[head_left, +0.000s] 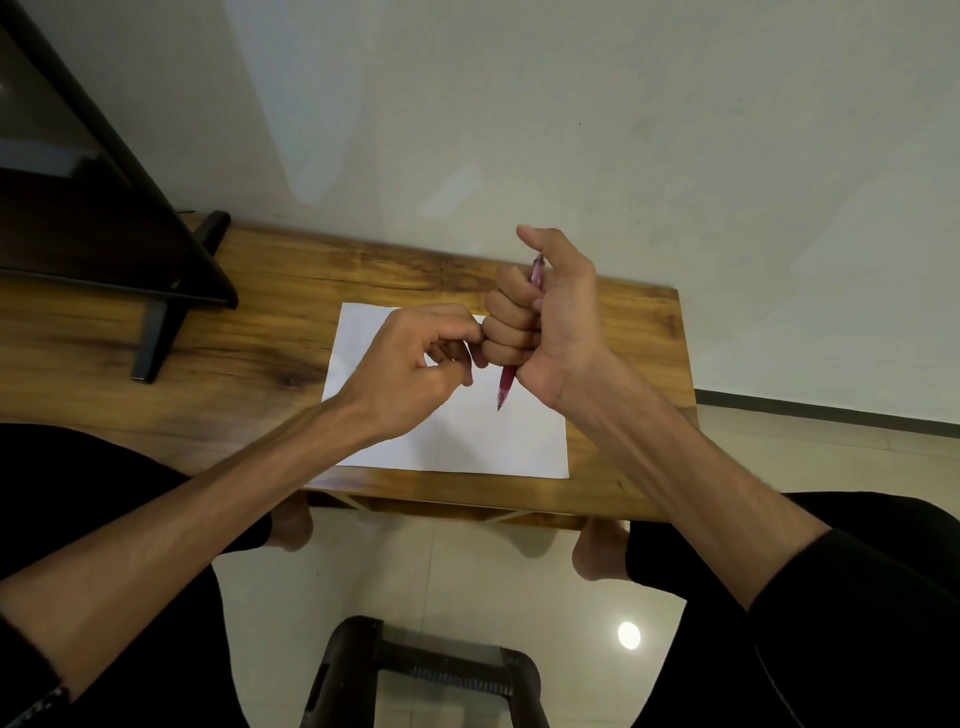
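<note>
A white sheet of paper lies on a wooden table, near its front edge. Above the sheet, my right hand grips a red pen in a fist, thumb stuck up. The pen stands nearly upright with its tip pointing down, just over the paper, and its top end shows beside the thumb. My left hand hovers over the sheet with its fingers curled. Its fingertips touch the knuckles of my right hand, and I see nothing held in it.
A dark screen on a black stand occupies the table's left end. A pale wall rises behind the table. Below the front edge are a tiled floor, my bare feet and a dark stool.
</note>
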